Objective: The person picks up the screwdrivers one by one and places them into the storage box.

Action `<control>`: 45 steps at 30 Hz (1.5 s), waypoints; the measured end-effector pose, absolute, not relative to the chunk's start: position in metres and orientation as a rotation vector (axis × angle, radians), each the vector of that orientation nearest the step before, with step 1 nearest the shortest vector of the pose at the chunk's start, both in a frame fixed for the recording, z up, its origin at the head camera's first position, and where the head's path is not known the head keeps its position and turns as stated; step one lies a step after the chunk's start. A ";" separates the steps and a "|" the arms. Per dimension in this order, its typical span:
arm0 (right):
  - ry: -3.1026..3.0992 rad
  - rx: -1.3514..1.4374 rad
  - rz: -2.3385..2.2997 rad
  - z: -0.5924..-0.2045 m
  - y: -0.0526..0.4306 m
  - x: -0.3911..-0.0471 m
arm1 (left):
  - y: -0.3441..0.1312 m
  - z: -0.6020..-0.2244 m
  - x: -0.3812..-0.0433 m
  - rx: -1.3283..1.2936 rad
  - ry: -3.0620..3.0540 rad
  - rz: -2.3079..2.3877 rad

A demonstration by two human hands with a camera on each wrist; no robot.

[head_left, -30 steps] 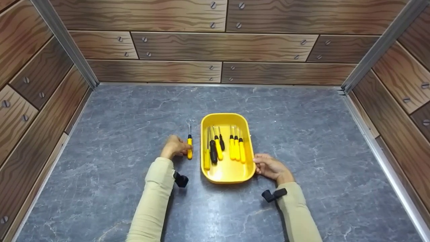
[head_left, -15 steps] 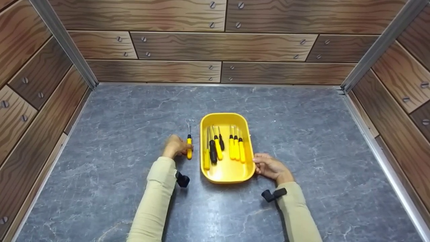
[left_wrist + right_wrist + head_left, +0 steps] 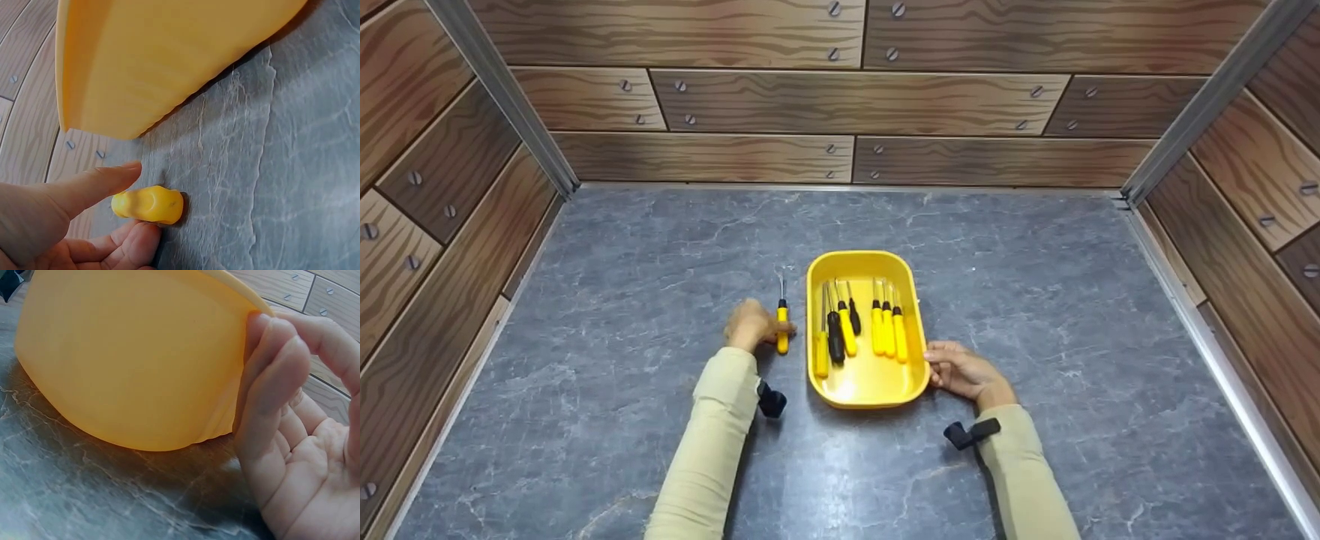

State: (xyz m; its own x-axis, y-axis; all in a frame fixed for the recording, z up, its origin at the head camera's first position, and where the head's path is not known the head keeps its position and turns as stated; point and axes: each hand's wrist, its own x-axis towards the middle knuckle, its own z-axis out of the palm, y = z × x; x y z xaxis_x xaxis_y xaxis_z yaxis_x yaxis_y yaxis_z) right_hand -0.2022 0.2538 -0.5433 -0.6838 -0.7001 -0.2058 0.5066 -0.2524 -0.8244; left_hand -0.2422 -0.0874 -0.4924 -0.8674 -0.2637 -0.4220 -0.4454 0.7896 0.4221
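Observation:
A yellow-handled screwdriver [image 3: 783,337] with a black collar lies on the grey marbled surface, left of a yellow tray [image 3: 866,390]. My left hand [image 3: 750,325] is at its handle. In the left wrist view the straight thumb [image 3: 107,181] stands apart above the handle [image 3: 149,203], while curled fingers [image 3: 138,244] touch its other side. At the tray's right side, my right hand [image 3: 964,371] pinches the rim; the right wrist view shows fingers [image 3: 270,377] against its wall. Inside the tray lie several screwdrivers, some yellow [image 3: 900,341], others black [image 3: 835,341].
Wood-patterned walls [image 3: 855,101] with metal corner posts [image 3: 502,94] close in the surface at the back and both sides. A black wrist camera [image 3: 771,401] sits on the left sleeve, another black camera [image 3: 960,436] on the right one.
My left hand has shifted slightly right, its thumb now reaching across and past the screwdriver's handle. The right hand and the tray stay in place.

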 end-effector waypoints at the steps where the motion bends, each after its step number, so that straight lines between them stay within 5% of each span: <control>1: 1.213 -0.257 -2.000 -0.543 0.254 -0.202 | -0.087 -0.492 -0.242 -0.541 2.639 0.745; 45: 1.239 -0.253 -1.994 -0.552 0.256 -0.206 | -0.094 -0.483 -0.242 -0.428 2.629 0.919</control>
